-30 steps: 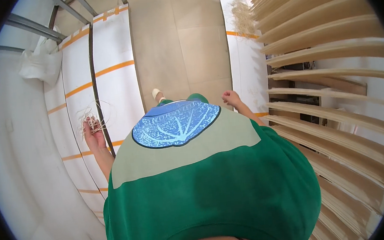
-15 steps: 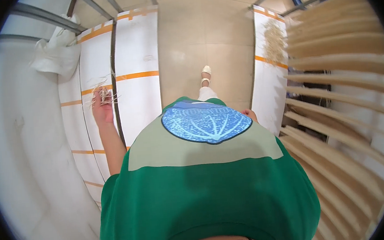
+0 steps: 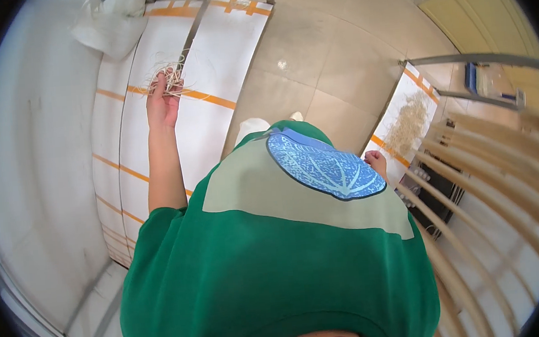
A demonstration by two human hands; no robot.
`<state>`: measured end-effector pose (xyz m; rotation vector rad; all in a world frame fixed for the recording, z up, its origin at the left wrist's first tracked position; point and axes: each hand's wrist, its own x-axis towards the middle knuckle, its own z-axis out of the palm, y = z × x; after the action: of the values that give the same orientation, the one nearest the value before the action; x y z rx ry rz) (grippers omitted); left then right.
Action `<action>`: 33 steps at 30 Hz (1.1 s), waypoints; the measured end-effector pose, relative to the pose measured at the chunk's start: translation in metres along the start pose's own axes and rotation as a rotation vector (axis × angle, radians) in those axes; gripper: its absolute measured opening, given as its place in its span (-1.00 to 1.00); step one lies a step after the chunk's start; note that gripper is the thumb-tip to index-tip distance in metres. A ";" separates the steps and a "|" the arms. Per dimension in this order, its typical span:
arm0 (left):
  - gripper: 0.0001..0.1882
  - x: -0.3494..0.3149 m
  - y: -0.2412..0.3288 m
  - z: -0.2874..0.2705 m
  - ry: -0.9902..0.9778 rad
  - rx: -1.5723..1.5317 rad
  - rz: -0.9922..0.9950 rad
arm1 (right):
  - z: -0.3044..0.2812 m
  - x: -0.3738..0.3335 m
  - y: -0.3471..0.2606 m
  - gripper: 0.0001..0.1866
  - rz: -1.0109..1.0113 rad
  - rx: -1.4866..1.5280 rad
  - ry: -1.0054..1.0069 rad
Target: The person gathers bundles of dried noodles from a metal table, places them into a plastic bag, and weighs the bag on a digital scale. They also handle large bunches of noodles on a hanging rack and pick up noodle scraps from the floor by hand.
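Note:
A tangle of thin, pale, stringy strands (image 3: pixel 167 78) rests in my left hand (image 3: pixel 162 107), whose fingers are curled round it. My left arm stretches out above the white boards (image 3: pixel 211 65) on the left, which are banded with orange tape. Some strands stick out past the fingers. My right hand (image 3: pixel 376 160) hangs low at my right side, partly hidden by my green shirt. Its fingers are curled in and nothing shows in them. Just beyond it, a heap of pale strands or crumbs (image 3: pixel 407 121) lies on another white board (image 3: pixel 420 87).
Long pale slats or hanging strips (image 3: pixel 485 170) stand in rows along the right. A white bag (image 3: pixel 111 26) sits at the far left by a white wall (image 3: pixel 34 155). Metal bars (image 3: pixel 470 58) cross the far right, near a yellow panel (image 3: pixel 492 18). Tiled floor (image 3: pixel 311 51) runs between the boards.
My view and body have turned toward the right. My left hand has moved farther forward with the strands still in it, and my right hand shows more beside my shirt.

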<state>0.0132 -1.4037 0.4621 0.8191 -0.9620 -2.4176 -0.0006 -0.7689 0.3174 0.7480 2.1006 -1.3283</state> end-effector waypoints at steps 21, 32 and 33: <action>-0.71 -0.035 -0.059 -0.048 0.555 -0.216 0.125 | 0.169 0.203 -0.291 -0.79 -0.457 -0.895 -0.515; -0.75 -0.040 -0.101 -0.048 0.797 -0.429 0.150 | 0.342 0.302 -0.345 -0.70 -0.545 -1.322 -0.461; -0.75 -0.038 -0.105 -0.041 0.818 -0.438 0.146 | 0.352 0.310 -0.343 -0.73 -0.551 -1.340 -0.451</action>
<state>0.0521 -1.3311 0.3767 1.3302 -0.1600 -1.7770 -0.4060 -1.1635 0.1849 -0.6520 2.2236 -0.0214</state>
